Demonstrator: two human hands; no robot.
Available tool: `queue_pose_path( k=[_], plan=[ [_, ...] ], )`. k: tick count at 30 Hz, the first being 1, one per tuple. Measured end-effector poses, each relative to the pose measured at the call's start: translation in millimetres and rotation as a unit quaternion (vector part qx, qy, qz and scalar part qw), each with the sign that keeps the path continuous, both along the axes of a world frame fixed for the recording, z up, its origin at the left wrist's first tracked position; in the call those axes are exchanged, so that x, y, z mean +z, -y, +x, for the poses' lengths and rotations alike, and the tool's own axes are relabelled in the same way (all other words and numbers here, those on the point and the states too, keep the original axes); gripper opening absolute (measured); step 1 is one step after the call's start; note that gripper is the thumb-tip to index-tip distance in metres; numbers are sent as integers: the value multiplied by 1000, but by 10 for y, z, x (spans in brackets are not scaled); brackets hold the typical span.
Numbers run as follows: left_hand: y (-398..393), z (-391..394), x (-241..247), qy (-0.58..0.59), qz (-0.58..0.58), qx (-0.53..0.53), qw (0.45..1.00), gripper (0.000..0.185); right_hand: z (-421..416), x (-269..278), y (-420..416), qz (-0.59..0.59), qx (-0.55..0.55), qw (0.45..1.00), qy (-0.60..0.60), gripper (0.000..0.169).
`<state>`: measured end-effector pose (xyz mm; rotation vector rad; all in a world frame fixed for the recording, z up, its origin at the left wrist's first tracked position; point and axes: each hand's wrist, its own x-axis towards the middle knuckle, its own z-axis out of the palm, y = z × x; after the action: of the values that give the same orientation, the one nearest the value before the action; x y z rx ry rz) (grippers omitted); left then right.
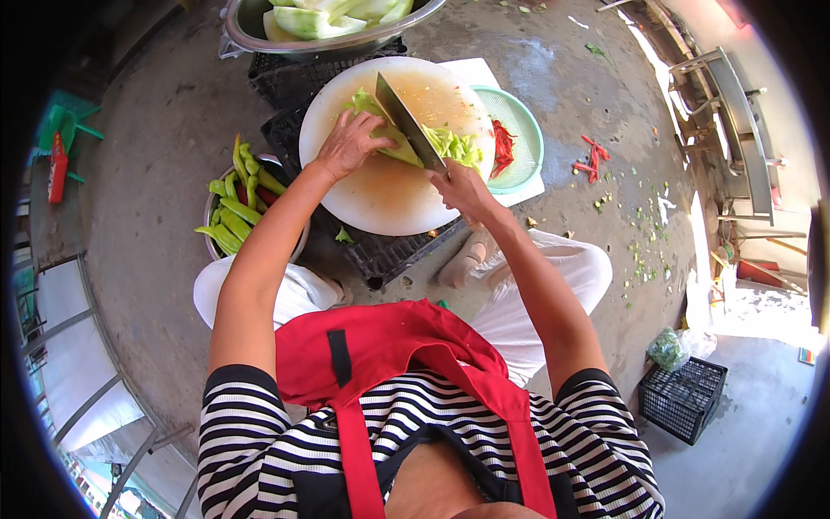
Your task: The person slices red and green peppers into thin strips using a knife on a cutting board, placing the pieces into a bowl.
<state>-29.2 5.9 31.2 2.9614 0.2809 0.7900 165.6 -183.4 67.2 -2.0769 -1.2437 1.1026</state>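
On a round white cutting board (376, 207) lie green leafy vegetable pieces (405, 150), pressed down by my left hand (353, 141) with bent fingers. My right hand (463, 188) grips the handle of a cleaver (408, 122), whose blade stands beside the vegetable on its right. Sliced green strips (457, 146) lie on the board just right of the blade. Beyond the board's right edge, partly under it, a light green plastic strainer (533, 120) holds cut red peppers (502, 148). The part of the vegetable under my left hand is hidden.
A black plastic crate (389, 256) supports the board. To the left is a metal bowl (211, 214) of green and red peppers (237, 220). Ahead stands a metal basin (337, 44) with pale green gourd pieces (318, 23). Red scraps (591, 159) lie on the floor at right.
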Motion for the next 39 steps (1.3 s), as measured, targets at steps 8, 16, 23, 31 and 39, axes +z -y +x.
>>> queue_pose_path(
  k=[8,16,23,31,39],
  plan=[
    [-142,197,-222,-43,-51,21,998,19,-13,95,-98,114,31,972,203,31],
    [-54,123,-294,-43,-29,43,998,17,-86,-51,-190,18,25,985,167,33],
    [-64,85,-325,-11,-79,24,997,27,-261,-10,-193,95,-4,972,214,36],
    [-84,12,-329,3,-83,54,995,27,-343,277,-354,118,7,967,227,39],
    [-88,-8,-377,51,-103,50,992,27,-340,343,-451,-51,11,994,96,32]
  ],
)
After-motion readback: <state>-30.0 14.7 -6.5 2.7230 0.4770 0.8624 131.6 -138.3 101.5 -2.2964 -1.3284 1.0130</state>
